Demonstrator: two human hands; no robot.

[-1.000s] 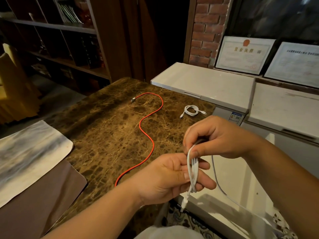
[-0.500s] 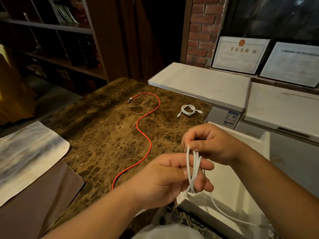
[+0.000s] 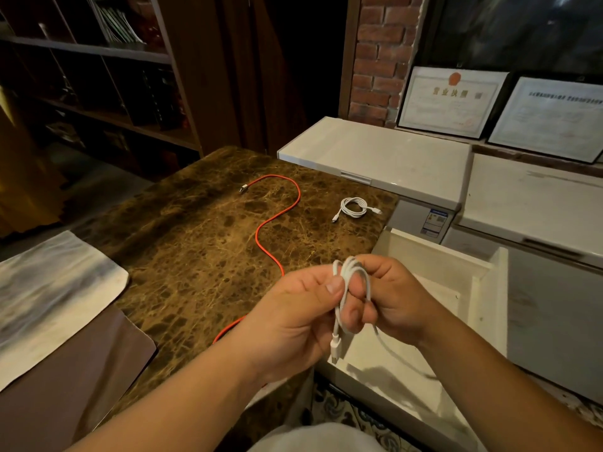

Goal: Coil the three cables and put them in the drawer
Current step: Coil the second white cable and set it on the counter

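My left hand [image 3: 298, 318] pinches a partly coiled white cable [image 3: 342, 301], its loops wound round the fingers and its plug hanging below. My right hand [image 3: 391, 298] grips the same cable at the top of the loops, and a loose tail runs down to the right over the open white drawer [image 3: 483, 278]. A red cable [image 3: 277, 216] lies uncoiled in an S across the brown marble table [image 3: 195, 249]. A second white cable [image 3: 354, 207], coiled, lies near the table's far right edge.
A pale cloth [image 3: 49, 288] and a brown mat [image 3: 65, 380] cover the table's left side. White chest freezers [image 3: 375, 154] stand behind the drawer, with framed certificates [image 3: 450, 102] above. Dark shelves [image 3: 98, 76] stand at the back left.
My right hand has carried the cable round my left fingers, adding a loop. The loose tail has grown shorter, and the view has shifted so more of the drawer shows.
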